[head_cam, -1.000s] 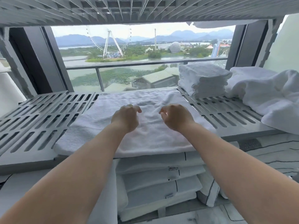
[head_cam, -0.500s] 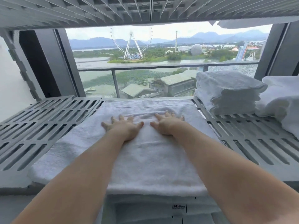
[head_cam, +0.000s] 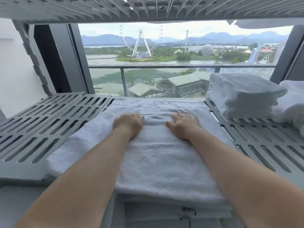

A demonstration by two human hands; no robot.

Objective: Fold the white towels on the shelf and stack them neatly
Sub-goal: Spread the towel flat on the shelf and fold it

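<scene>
A white towel (head_cam: pixel 162 160) lies spread flat across the middle of the grey slotted shelf (head_cam: pixel 41 129), its near edge hanging over the shelf front. My left hand (head_cam: pixel 129 124) rests on the towel left of centre; its fingers are hidden past the knuckles. My right hand (head_cam: pixel 183 124) presses flat on it right of centre with fingers spread. A small ridge of cloth shows between the hands. A stack of folded white towels (head_cam: pixel 243 96) stands at the back right of the shelf.
A loose heap of white towel (head_cam: pixel 293 104) lies at the far right, beside the stack. Another slotted shelf (head_cam: pixel 148 7) hangs low overhead. Folded linen with labels (head_cam: pixel 181 213) sits on the level below. Behind the shelf is a window with a railing.
Both hands went from curled on the towel to lying flat, then slid apart sideways over it. The view has come closer to the shelf.
</scene>
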